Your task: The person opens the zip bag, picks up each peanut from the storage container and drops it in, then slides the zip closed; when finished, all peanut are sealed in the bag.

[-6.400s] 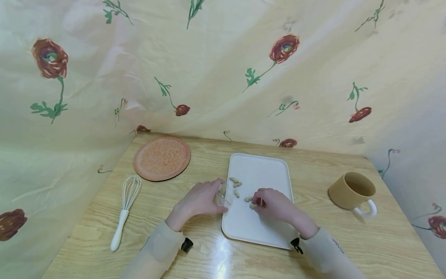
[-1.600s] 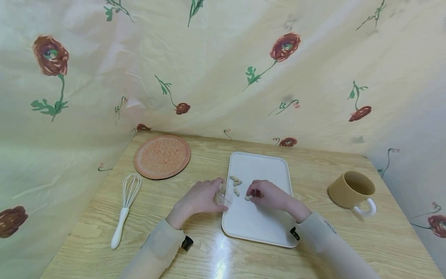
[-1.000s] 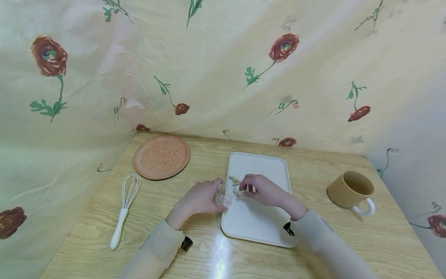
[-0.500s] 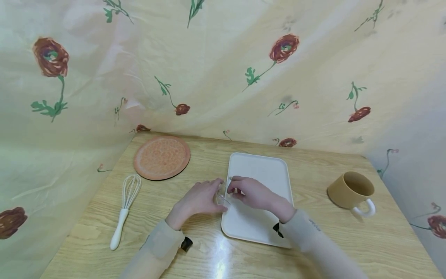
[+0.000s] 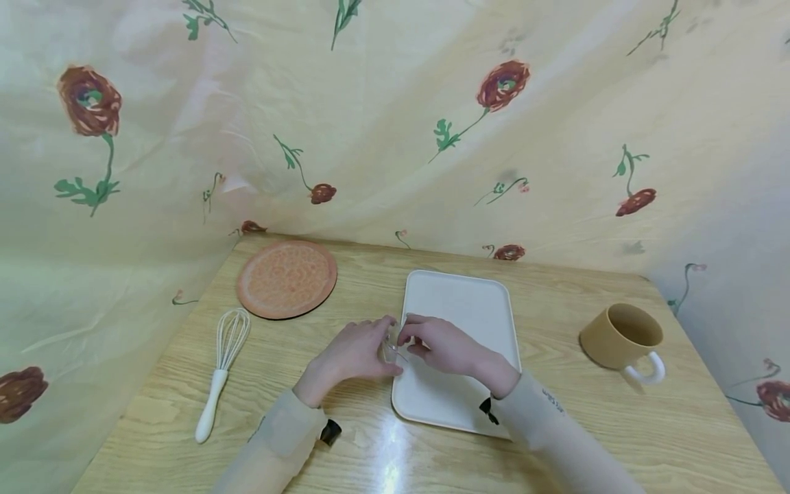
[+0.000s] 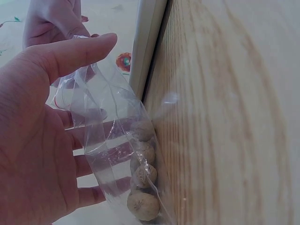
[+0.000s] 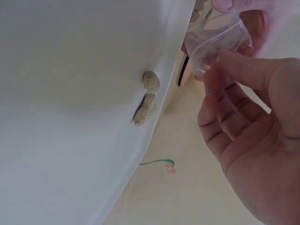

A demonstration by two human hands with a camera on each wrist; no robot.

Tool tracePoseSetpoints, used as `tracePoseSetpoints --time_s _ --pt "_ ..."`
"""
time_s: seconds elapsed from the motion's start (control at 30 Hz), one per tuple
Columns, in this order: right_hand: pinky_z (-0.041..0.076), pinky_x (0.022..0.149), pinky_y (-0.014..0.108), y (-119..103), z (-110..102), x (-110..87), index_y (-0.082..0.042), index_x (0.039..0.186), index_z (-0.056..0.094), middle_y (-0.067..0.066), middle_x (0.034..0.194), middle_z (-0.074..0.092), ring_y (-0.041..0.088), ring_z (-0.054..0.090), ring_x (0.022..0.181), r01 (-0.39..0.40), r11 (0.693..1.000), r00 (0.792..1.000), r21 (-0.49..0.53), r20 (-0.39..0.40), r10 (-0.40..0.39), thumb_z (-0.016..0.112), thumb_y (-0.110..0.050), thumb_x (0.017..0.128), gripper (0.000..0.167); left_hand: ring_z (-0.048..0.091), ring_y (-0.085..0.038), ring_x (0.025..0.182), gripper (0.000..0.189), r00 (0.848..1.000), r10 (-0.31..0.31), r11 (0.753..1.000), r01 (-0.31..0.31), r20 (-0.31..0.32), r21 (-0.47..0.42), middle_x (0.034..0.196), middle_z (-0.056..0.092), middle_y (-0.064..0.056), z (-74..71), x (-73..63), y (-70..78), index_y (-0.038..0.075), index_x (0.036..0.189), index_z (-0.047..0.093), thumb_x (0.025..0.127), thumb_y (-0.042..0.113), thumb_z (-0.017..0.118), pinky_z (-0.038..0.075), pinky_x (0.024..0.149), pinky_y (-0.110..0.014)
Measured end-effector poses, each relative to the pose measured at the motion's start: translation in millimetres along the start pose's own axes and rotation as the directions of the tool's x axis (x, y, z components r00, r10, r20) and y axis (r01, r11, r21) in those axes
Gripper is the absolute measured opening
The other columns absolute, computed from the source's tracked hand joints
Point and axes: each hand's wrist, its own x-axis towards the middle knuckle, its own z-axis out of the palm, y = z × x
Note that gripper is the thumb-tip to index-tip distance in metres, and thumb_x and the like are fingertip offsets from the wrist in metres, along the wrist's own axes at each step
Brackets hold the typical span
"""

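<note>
My left hand point(image 5: 352, 350) holds a clear plastic bag point(image 6: 112, 140) at the tray's left edge, thumb on one side and fingers spread along the other. Several peanuts point(image 6: 143, 206) lie in the bottom of the bag. My right hand point(image 5: 453, 350) reaches over the tray to the bag's mouth, thumb and fingertips point(image 7: 227, 56) pinched together there. The peanut it carried is hidden at the fingertips. In the right wrist view, a short rounded peanut point(image 7: 151, 82) and a longer peanut point(image 7: 146, 110) lie end to end on the white tray point(image 5: 457, 295), near its rim.
A white-handled whisk point(image 5: 212, 398) lies on the wooden table point(image 5: 364, 274) to the left, below a round orange mat point(image 5: 286, 278). On the right sits a tan mug point(image 5: 607, 339) with a white handle. A flowered cloth point(image 5: 370, 103) hangs behind the table.
My right hand has picked peanuts off the middle of the tray and moved left to the bag's mouth. Fewer peanuts show on the tray. My left hand and the bag have stayed put.
</note>
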Motion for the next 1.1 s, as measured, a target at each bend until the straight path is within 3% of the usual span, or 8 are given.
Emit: tracePoseSetpoints --time_s 0.73,1.1 --pt "0.052 0.070 0.028 3 -6 -2.7 -0.003 0.107 0.070 0.006 0.097 0.066 0.010 0.059 0.080 -0.014 0.998 1.000 0.059 -0.015 0.015 0.073 0.000 0.088 0.020 0.060 -0.029 0.116 0.085 1.000 -0.018 1.000 0.018 0.008 -0.005 0.130 0.063 -0.009 0.3 0.5 0.1 0.012 0.146 0.043 0.080 0.055 0.076 0.042 0.099 -0.055" --pt "0.053 0.076 0.039 22 -10 -6.6 -0.001 0.109 0.069 0.006 0.099 0.066 0.018 0.061 0.084 -0.062 0.992 0.998 0.108 -0.023 0.065 0.076 -0.003 0.085 0.024 0.060 -0.028 0.115 0.083 1.000 -0.024 1.000 0.024 0.012 -0.002 0.129 0.063 -0.007 0.8 1.2 -0.5 0.013 0.145 0.044 0.080 0.054 0.076 0.042 0.099 -0.053"
